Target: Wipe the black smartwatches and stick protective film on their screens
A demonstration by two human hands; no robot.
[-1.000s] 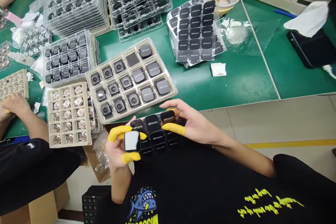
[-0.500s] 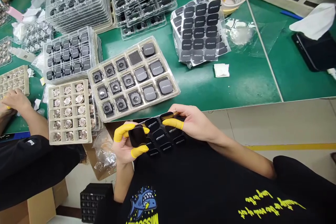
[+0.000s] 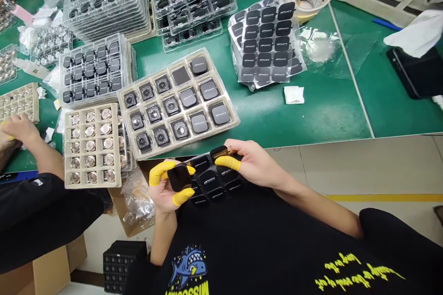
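Observation:
My left hand (image 3: 166, 189), yellow cots on its fingertips, is closed around a dark watch case (image 3: 179, 178) with its glossy face toward me. My right hand (image 3: 247, 159), a yellow cot on the thumb, pinches a corner label (image 3: 220, 153) on a sheet of black film labels (image 3: 209, 179). The label tilts up from the sheet; whether it is fully loose I cannot tell. The sheet lies against my black shirt, just below the table edge. Beyond my hands is a beige tray (image 3: 176, 140) of watch cases, some back up and several covered with grey labels.
A pile of label sheets (image 3: 266, 46) lies near a tape roll (image 3: 313, 0). Clear tray stacks (image 3: 107, 23) stand at the back left. A tray of round watches (image 3: 93, 147) overhangs the table's front edge. At the left is another person's hand (image 3: 20, 129); a phone (image 3: 413, 71) lies right.
The label under my right hand has tipped up and shows more of its face. My left hand still grips the watch case, shifted slightly left. The camera view has moved a little.

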